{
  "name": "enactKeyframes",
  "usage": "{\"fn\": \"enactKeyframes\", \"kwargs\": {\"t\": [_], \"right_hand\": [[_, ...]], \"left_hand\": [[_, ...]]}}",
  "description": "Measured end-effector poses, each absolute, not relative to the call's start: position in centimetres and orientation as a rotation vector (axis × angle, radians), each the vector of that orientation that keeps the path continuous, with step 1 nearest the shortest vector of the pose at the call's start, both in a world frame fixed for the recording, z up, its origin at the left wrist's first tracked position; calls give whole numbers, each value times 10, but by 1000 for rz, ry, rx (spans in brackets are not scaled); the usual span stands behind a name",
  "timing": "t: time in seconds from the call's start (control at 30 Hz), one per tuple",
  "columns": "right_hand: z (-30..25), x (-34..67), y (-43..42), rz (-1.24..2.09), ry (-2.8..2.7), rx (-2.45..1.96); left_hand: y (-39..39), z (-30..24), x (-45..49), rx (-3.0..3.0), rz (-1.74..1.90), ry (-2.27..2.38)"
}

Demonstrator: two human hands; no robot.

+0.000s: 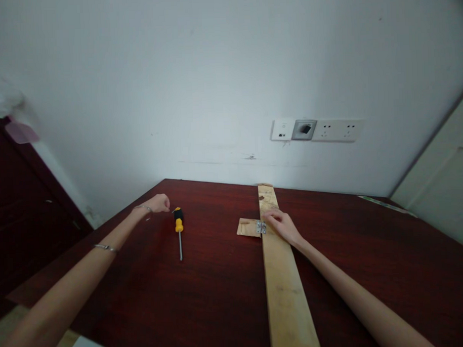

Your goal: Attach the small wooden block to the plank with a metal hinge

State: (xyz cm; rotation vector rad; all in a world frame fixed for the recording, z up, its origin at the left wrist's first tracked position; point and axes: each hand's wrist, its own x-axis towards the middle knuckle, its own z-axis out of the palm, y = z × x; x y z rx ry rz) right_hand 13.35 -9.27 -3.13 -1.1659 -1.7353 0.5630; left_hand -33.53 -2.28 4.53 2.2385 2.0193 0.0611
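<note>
Currently: my left hand (159, 203) clenched beside screwdriver (178, 227), right hand (281, 223) flat, released, on plank (280, 273); a nudge could skew hinge (260, 226).

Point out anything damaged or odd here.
On the wall, the middle socket plate is grey with a dark hole, unlike the white plates beside it; its cover may be missing or broken.
</note>
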Motion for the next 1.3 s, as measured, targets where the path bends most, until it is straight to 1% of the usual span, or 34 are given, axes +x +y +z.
{"fn": "enactKeyframes", "kwargs": {"t": [0.27,0.47,0.8,0.93,1.07,1.3], "right_hand": [[-33,135,-93,564,-1737,-1183],[-36,136,-94,571,-1716,-1195],[-36,136,-94,575,-1741,-1199],[-36,137,-93,603,-1703,-1192],[-39,138,-90,613,-1656,-1207],[-40,138,-88,613,-1640,-1193]], "left_hand": [[-20,25,-335,2211,41,1955],[-8,14,-335,2185,42,2020],[-4,13,-335,2174,88,2036],[-1,20,-337,2178,193,2048],[7,32,-324,2200,379,2016],[17,46,-243,2256,669,1698]]}}
